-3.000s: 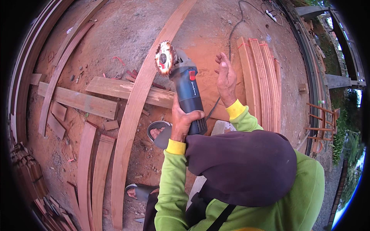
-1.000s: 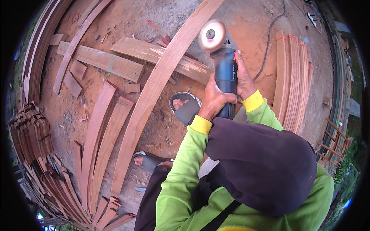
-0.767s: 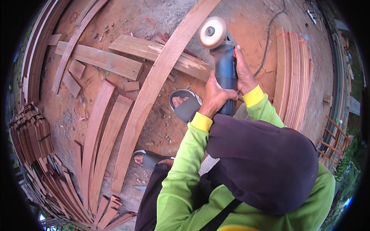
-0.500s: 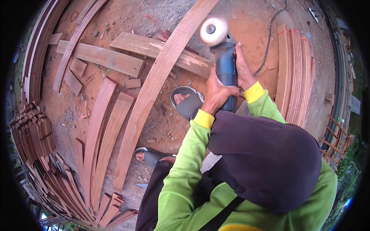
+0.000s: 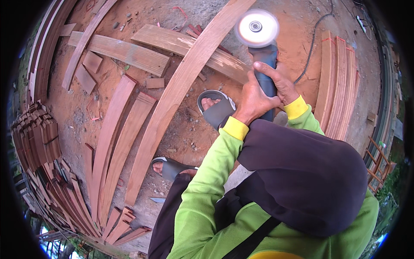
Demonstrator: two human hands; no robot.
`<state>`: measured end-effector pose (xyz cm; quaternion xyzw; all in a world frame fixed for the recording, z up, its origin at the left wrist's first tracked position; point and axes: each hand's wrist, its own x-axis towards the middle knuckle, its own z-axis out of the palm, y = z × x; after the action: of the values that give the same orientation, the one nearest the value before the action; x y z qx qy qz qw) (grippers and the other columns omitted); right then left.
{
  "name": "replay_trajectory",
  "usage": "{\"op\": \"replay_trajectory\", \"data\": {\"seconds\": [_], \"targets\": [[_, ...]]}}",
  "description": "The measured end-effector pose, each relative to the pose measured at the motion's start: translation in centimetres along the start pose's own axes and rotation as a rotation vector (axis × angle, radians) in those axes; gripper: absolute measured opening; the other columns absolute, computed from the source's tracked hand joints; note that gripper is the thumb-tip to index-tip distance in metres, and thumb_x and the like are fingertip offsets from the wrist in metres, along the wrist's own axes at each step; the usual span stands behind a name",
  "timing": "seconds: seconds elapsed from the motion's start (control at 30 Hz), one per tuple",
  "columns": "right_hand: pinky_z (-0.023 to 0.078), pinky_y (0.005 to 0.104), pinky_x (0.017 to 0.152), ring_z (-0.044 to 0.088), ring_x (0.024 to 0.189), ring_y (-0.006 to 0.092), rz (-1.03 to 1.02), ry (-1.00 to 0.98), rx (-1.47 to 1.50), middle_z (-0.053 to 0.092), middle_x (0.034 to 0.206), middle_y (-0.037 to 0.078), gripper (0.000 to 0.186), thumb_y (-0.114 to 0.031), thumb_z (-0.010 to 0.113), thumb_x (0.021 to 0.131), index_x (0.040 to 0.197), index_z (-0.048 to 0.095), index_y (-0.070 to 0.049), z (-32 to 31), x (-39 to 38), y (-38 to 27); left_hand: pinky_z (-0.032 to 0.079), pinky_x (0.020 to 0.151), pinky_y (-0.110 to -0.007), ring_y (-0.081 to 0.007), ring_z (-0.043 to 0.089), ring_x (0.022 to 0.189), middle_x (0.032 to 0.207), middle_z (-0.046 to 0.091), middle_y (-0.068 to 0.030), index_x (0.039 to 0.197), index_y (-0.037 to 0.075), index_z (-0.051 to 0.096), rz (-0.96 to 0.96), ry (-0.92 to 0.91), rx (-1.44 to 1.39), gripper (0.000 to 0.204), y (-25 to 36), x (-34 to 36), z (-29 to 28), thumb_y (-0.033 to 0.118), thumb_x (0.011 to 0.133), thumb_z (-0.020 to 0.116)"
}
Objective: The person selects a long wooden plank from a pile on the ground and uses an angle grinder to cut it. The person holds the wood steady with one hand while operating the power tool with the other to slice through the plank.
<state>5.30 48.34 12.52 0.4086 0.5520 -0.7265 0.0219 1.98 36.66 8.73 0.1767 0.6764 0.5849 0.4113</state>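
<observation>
Your left hand [image 5: 255, 100] and right hand [image 5: 284, 84] are both wrapped around the grinder [image 5: 266, 84], its disc [image 5: 257, 28] at the far end, blurred as if spinning, and seemingly just right of the long board [image 5: 180, 86]. Should your grip slacken or the disc catch wood, it could kick toward the sandal [image 5: 218, 113] at near left. Three seconds earlier your right hand was raised off the grinder and the disc's teeth showed.

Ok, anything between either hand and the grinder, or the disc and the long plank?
Nothing visible: left hand and right hand hold the grinder directly; nothing shows between its disc and the plank.
</observation>
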Motion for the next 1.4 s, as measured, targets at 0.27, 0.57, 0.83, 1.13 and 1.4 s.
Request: {"op": "replay_trajectory", "data": {"seconds": [0.27, 0.57, 0.83, 1.13, 1.4], "targets": [[0.050, 0.0250, 0.062, 0.061, 0.072, 0.0107, -0.054, 0.064, -0.388, 0.063, 0.086, 0.004, 0.039, -0.023, 0.080, 0.077, 0.104, 0.063, 0.000, -1.6, 2.3, -0.1, 0.051, 0.087, -0.047, -0.0414, 0.063, 0.105, 0.111, 0.062, -0.0253, 0.127, -0.003, 0.053, 0.152, 0.178, 0.423, 0.071, -2.6, -2.5, -6.1, 0.042, 0.078, 0.079], [0.051, 0.0319, 0.071, 0.060, 0.077, 0.0153, -0.368, 0.059, -0.856, 0.064, 0.089, 0.006, 0.048, -0.026, 0.080, 0.072, 0.106, 0.062, 0.002, -2.5, 4.8, -1.3, 0.047, 0.086, -0.044, -0.0358, 0.058, 0.103, 0.108, 0.058, -0.0181, 0.137, 0.006, 0.043, 0.107, 0.557, 1.120, 0.094, -9.3, -0.9, -16.5, 0.045, 0.063, 0.086], [0.052, 0.0328, 0.073, 0.061, 0.078, 0.0174, -0.321, 0.060, -1.022, 0.064, 0.089, 0.009, 0.053, -0.026, 0.080, 0.070, 0.109, 0.060, 0.003, -2.5, 5.4, -2.1, 0.052, 0.074, -0.047, -0.0369, 0.064, 0.085, 0.093, 0.059, -0.0170, 0.134, 0.012, 0.049, 0.086, 0.497, 1.024, 0.087, -10.6, -0.6, -16.3, 0.039, 0.061, 0.086], [0.052, 0.0352, 0.074, 0.062, 0.079, 0.0213, -0.390, 0.053, -1.073, 0.065, 0.089, 0.012, 0.059, -0.031, 0.081, 0.067, 0.110, 0.059, 0.003, -3.0, 5.2, -2.3, 0.053, 0.069, -0.044, -0.0337, 0.064, 0.082, 0.093, 0.059, -0.0138, 0.132, 0.011, 0.052, 0.122, 0.551, 1.029, 0.087, -10.6, -0.7, -16.4, 0.038, 0.057, 0.088], [0.053, 0.0366, 0.076, 0.064, 0.081, 0.0232, -0.345, 0.045, -1.097, 0.066, 0.091, 0.014, 0.062, -0.032, 0.081, 0.066, 0.112, 0.058, 0.004, -2.7, 4.7, -3.0, 0.055, 0.073, -0.045, -0.0341, 0.065, 0.084, 0.094, 0.061, -0.0139, 0.134, 0.013, 0.053, 0.110, 0.525, 1.003, 0.086, -9.8, -0.3, -15.7, 0.039, 0.058, 0.085]]}}
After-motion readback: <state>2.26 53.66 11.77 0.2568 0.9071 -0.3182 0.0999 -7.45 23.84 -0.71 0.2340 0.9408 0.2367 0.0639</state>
